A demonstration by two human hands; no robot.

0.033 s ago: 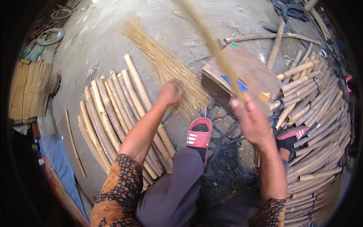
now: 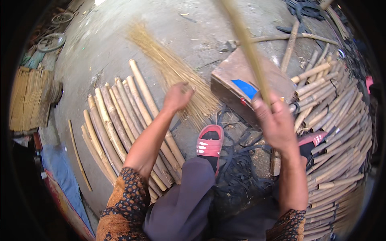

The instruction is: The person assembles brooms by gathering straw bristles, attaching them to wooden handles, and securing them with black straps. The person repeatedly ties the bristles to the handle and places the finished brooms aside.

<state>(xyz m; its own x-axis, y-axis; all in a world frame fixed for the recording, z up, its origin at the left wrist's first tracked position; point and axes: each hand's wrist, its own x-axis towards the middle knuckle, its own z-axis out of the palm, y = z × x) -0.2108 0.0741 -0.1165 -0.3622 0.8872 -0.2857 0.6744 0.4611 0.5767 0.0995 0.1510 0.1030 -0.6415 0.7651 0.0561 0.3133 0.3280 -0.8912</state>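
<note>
1. Head view: the right hand (image 2: 277, 122) has its fingers closed around a long bamboo stick (image 2: 246, 48), held above the wooden block (image 2: 241, 78).
2. The left hand (image 2: 177, 96) grips thin straw sticks (image 2: 177, 72) left of the block.

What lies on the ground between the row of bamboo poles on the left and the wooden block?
In the head view, a fan of thin straw-coloured splints lies between the poles and the block. The left hand rests on it.

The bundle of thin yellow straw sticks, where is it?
The bundle of thin yellow straw sticks lies mid-floor under the left hand, between the thick bamboo poles and the wooden block.
</note>
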